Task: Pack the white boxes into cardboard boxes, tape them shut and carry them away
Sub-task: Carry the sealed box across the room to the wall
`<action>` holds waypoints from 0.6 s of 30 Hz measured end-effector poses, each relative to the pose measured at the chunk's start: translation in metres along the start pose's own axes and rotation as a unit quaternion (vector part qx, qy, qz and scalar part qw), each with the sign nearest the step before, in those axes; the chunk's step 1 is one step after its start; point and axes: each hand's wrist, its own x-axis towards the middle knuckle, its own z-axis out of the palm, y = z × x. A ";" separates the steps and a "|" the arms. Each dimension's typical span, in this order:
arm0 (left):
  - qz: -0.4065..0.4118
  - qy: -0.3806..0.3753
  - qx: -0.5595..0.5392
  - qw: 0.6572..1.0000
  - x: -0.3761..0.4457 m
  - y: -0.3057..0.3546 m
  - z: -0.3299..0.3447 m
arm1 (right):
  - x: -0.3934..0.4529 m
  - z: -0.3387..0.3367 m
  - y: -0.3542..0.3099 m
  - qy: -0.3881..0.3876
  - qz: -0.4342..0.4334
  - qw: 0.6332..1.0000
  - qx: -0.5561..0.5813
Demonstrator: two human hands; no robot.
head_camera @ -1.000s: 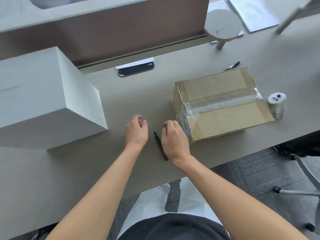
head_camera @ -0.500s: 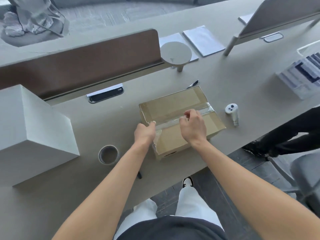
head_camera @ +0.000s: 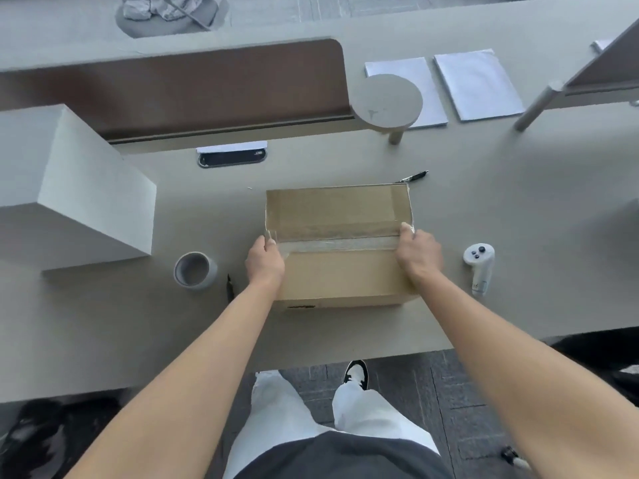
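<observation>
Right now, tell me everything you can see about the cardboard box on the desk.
The cardboard box is plain brown, rectangular, flaps closed, lying flat near the desk's front edge. A strip of clear tape runs along its top seam. The left hand grips the tape's left end and the right hand presses its right end. A pen lies just behind it.

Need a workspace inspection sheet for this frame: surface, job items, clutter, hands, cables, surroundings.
Surface: grey desk, brown divider panel behind.
Job's things: brown cardboard box, flaps closed, clear tape strip along seam; large white box at the left; tape roll.
Clutter: white handheld controller, two black pens, white paper sheets, round grey stand.
Hands: left hand and right hand press the tape's ends.
Cables: nothing seen; cable port only.
Surroundings: dark floor tiles.
</observation>
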 end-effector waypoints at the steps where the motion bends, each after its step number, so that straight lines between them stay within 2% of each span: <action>1: -0.009 0.003 0.002 1.000 0.001 0.000 0.001 | 0.003 0.000 0.004 0.003 -0.015 1.000 -0.006; 7: -0.043 -0.020 -0.012 0.999 -0.001 -0.002 0.005 | 0.014 0.004 0.026 -0.065 -0.044 0.994 0.079; 12: -0.024 -0.036 -0.019 0.999 -0.001 -0.005 0.007 | 0.018 0.008 0.030 -0.054 -0.071 0.992 0.090; 18: -0.017 -0.003 -0.013 1.000 0.005 -0.008 0.011 | 0.023 0.013 0.033 -0.047 -0.085 0.989 0.113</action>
